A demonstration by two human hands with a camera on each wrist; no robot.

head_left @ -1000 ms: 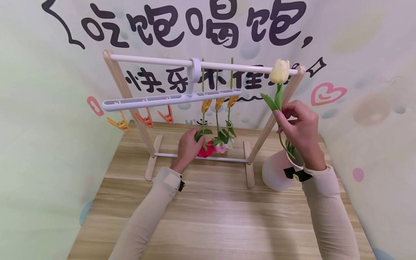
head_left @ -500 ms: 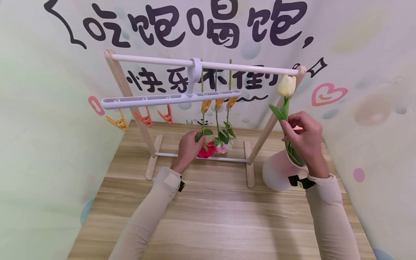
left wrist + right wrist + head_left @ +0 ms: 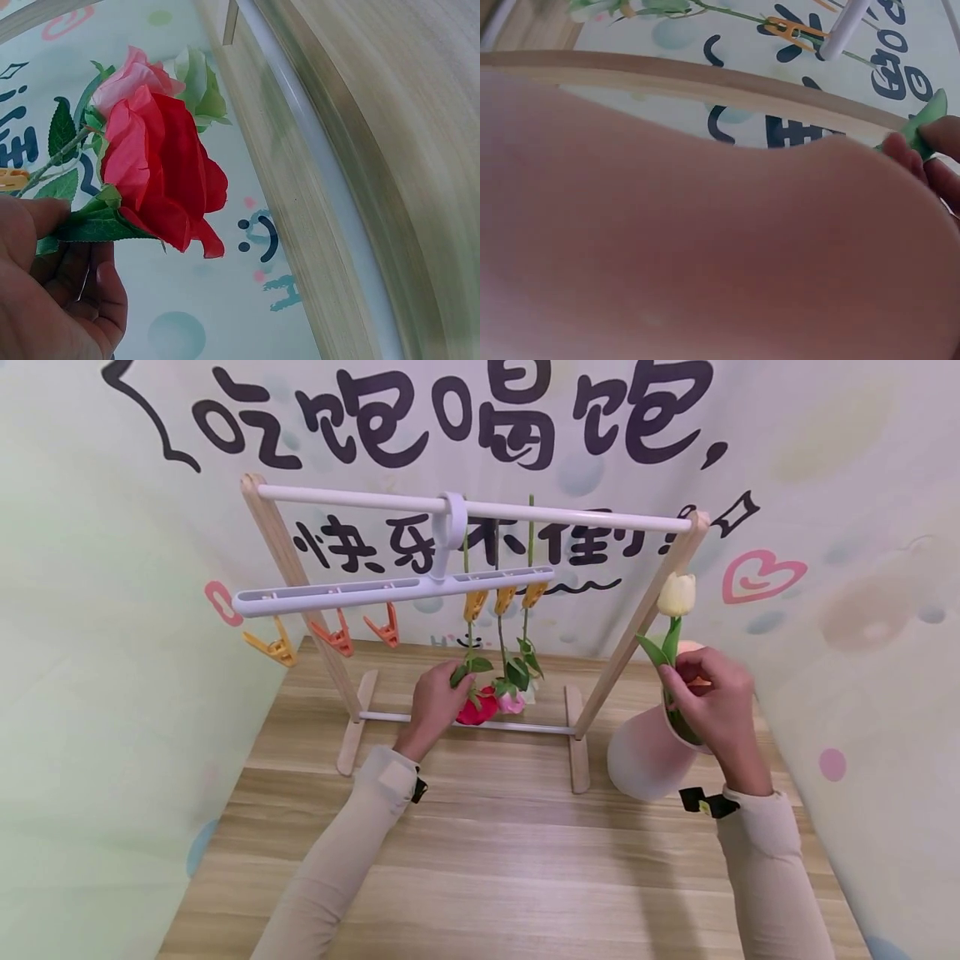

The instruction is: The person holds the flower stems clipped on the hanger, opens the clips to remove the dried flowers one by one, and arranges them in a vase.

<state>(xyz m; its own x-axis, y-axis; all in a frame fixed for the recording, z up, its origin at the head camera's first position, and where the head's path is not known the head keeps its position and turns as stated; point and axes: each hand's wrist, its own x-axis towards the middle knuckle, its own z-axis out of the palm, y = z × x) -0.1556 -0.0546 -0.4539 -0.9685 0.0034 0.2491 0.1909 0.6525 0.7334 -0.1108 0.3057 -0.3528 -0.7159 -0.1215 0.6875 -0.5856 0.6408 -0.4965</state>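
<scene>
"What's at left?"
"Two orange clips (image 3: pixel 341 640) hang at upper left; near centre, the left hand (image 3: pixel 435 702) pinches a leaf (image 3: pixel 97 225) by the red rose (image 3: pixel 480 708), which hangs head down."
"And rightward?"
"A pinkish vase (image 3: pixel 647 760), then the white tulip (image 3: pixel 677 596) (this one bloom upward), pinched by the right hand (image 3: pixel 716 702) at the frame's right."

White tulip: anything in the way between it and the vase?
Nothing visible blocks it. The right hand pinches the tulip above the vase, and the wooden post stands off to the left. A peach-coloured shape shows behind the hand, which hides part of the vase's mouth, so I can't clear that part.
</scene>
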